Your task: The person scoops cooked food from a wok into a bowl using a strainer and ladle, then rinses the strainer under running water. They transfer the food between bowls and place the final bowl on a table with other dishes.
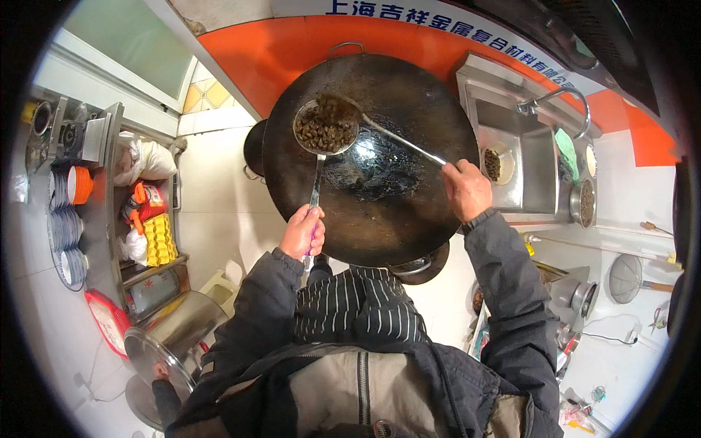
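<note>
My left hand (pixel 303 232) grips the handle of a round metal skimmer (pixel 319 164), held over a large dark iron wok (pixel 372 230). A heap of small brown pieces, which look like snails (pixel 324 128), fills the skimmer. My right hand (pixel 469 189) is closed around the long metal handle of a ladle (pixel 406 141). The ladle's head lies against the skimmer's far right side, partly over the heap; what it holds is hard to make out. The wok's middle is wet and shiny.
Right of the wok is a steel sink (pixel 531 202) holding a pale bowl (pixel 506 164) of brown pieces, with a faucet (pixel 569 96) above. Left stand shelves with stacked bowls (pixel 65 235), a yellow egg tray (pixel 160 239) and a steel pot (pixel 175 312). Another hand (pixel 160 370) shows low left.
</note>
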Demonstrator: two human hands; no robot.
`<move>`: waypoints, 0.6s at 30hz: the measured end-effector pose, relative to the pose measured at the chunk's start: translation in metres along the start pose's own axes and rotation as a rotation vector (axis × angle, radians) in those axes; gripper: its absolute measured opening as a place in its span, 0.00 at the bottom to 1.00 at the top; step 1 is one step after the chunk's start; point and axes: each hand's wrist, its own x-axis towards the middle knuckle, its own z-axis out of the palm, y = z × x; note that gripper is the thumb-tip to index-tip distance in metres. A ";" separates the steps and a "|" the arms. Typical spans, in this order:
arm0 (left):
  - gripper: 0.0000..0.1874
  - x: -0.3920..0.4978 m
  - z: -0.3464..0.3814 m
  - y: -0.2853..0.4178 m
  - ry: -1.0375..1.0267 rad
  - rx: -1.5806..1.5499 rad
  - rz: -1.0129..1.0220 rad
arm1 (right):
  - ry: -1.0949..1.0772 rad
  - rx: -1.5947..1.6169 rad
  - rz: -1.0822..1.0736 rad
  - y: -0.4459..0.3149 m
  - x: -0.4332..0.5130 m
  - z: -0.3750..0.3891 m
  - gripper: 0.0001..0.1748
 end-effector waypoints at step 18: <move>0.10 -0.044 -0.011 0.033 0.008 0.030 0.091 | -0.646 0.237 0.352 0.044 -0.012 0.032 0.14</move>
